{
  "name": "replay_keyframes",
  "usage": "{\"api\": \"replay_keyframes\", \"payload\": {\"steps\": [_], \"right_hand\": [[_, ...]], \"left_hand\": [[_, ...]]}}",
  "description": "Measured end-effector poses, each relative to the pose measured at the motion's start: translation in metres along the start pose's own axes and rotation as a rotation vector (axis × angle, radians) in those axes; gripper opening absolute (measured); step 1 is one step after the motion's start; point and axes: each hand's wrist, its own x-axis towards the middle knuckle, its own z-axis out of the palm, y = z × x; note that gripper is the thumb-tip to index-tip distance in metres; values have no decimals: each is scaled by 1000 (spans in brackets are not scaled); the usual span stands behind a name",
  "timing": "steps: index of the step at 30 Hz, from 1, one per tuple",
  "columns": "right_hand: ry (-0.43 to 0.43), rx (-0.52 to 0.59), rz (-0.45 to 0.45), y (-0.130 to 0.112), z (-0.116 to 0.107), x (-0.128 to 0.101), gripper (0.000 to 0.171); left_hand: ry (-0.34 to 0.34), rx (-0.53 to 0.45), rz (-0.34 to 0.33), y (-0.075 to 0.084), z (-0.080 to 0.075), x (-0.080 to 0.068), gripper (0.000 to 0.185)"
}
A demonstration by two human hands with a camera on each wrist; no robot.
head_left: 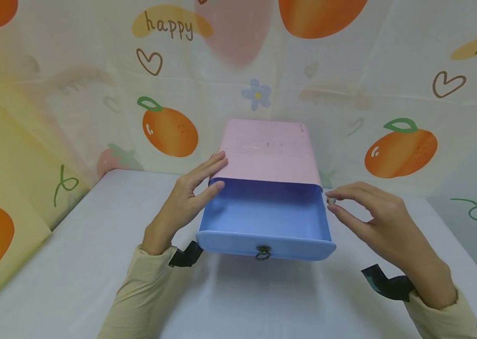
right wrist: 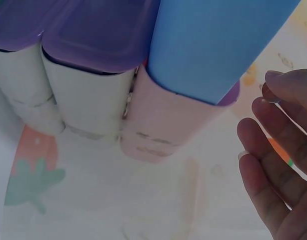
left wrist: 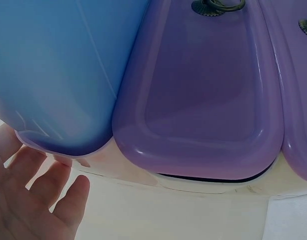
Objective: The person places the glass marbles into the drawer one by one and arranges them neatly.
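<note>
Your right hand (head_left: 384, 221) is pinching a small round object (head_left: 330, 201) between thumb and forefinger, the other fingers (right wrist: 273, 175) spread loosely; it is too small to tell exactly what it is, perhaps a bead or a coin. It is hovering just beside the right wall of the blue drawer (head_left: 264, 216), level with the rim and not yet over the cavity. Your left hand (head_left: 187, 200) is lying with straight, relaxed fingers against the left side of the pink cabinet (head_left: 270, 150), fingertips touching the spot where the drawer slides out of the casing.

The drawer is pulled well out, its front with the ring handle (head_left: 263, 253) overhanging toward you, standing on the white surface (head_left: 73, 263). The wrist views are showing purple drawers (left wrist: 203, 100) below, both closed.

To do this well, keep the left hand bracing the casing so nothing slides. Carry the pinch across the rim, lower it close to the drawer floor, then part the fingers, so the piece is not bouncing or rolling toward the back.
</note>
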Motion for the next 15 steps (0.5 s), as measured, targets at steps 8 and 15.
{"api": "replay_keyframes", "payload": {"steps": [8,15], "right_hand": [[-36,4,-13,-5,2,8,32],[-54,12,-34,-6,5,15,44]], "left_hand": [[1,-3,5,0,1,0,50],[0,-7,6,-1,0,1,50]]}}
